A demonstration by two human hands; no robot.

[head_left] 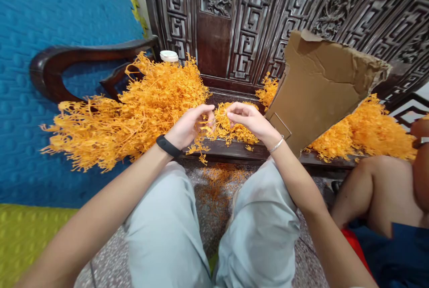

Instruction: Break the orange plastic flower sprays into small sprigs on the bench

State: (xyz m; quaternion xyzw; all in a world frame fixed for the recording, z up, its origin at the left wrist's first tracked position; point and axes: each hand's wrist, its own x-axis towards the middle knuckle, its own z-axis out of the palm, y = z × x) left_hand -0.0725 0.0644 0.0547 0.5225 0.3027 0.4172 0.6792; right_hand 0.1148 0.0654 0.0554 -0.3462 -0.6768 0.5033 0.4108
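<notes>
Left hand (197, 123), black band on wrist, fingers curled round stringy orange plastic-looking pieces (198, 147) dangling over dark wooden bench edge (228, 147). Right hand (243, 117), silver bangle on wrist, thumb and fingertips nearly together; can't tell from here if anything's pinched. Small loose orange heap (234, 134) on bench, between and just beyond hands. Big tangled orange pile (144, 109) to left, white-lidded container (169, 56) behind it. Torn brown cardboard sheet (318, 87) leaning upright, right of hands; more orange piles (368, 129) past it, near seated person's bare knee (362, 176).
</notes>
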